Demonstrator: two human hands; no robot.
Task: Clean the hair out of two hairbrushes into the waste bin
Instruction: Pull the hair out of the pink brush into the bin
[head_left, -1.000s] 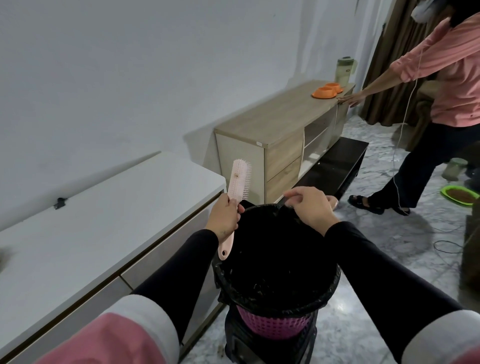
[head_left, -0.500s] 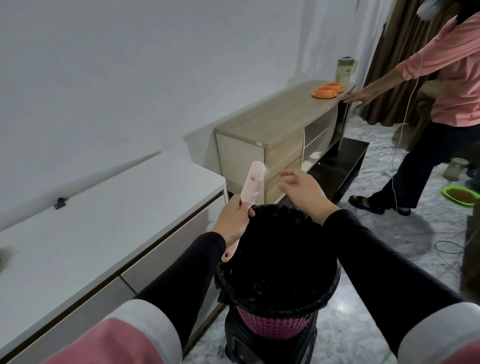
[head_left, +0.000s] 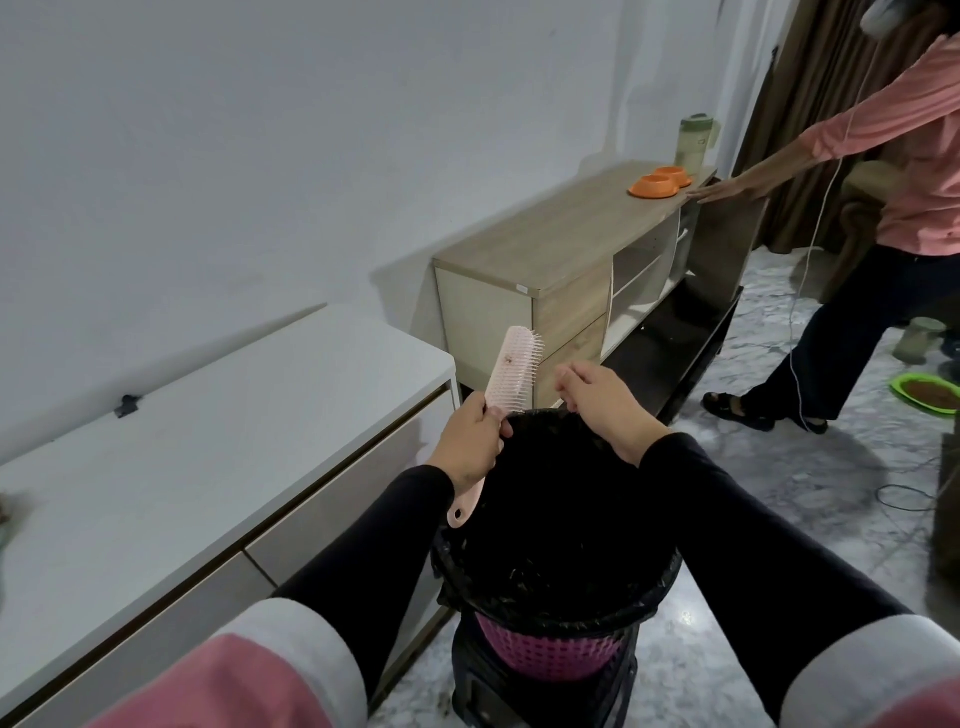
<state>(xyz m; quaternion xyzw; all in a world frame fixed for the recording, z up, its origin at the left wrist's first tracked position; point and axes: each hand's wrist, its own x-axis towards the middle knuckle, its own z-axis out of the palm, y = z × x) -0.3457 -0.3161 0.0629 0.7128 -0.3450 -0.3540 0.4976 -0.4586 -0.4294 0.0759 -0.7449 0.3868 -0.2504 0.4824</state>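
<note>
My left hand (head_left: 470, 447) grips a pink hairbrush (head_left: 511, 371) by its handle, held upright over the far left rim of the waste bin (head_left: 550, 644). The bristles face right and a small dark tuft sits on the brush head. The bin is a pink basket lined with a black bag, right below my arms. My right hand (head_left: 605, 408) hovers above the bin's far rim, just right of the brush, fingers loosely curled and pointing down, holding nothing that I can make out. No other brush is in view.
A white low cabinet (head_left: 218, 447) runs along the left wall. Behind it stands a wooden cabinet (head_left: 566, 244) with orange bowls (head_left: 657, 184) and a green jar (head_left: 695, 137). Another person (head_left: 883, 208) stands at the right, a hand on that cabinet. A green dish (head_left: 927, 392) lies on the floor.
My left hand brought the brush right, nearer the bin, and turned it. My right hand lifted off the bin's rim and moved up beside the bristles.
</note>
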